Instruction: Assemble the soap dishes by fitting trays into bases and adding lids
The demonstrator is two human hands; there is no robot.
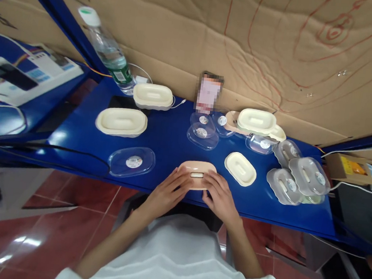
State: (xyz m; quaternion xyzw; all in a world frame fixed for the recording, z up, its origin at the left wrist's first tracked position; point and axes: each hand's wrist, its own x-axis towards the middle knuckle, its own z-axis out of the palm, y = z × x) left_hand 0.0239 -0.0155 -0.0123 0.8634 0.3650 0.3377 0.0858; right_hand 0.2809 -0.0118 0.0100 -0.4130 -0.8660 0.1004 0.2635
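Note:
A peach oval container (199,165) with a pale bar in its middle slot lies near the front edge of the blue table. My left hand (171,191) grips its left side, fingers bent over the top. On the other side, my right hand (220,195) holds the right end, thumb low at the front edge. The underside of the container is hidden. Right of it lies a cream oval piece (240,169). To the left is a clear plastic lid (132,162) with a round label.
Two cream oval containers (121,122) stand at back left, near a water bottle (110,57). A phone (208,92) leans on the cardboard wall. More clear lids (203,132) lie behind my hands. Several lidded containers (309,176) are piled at the right.

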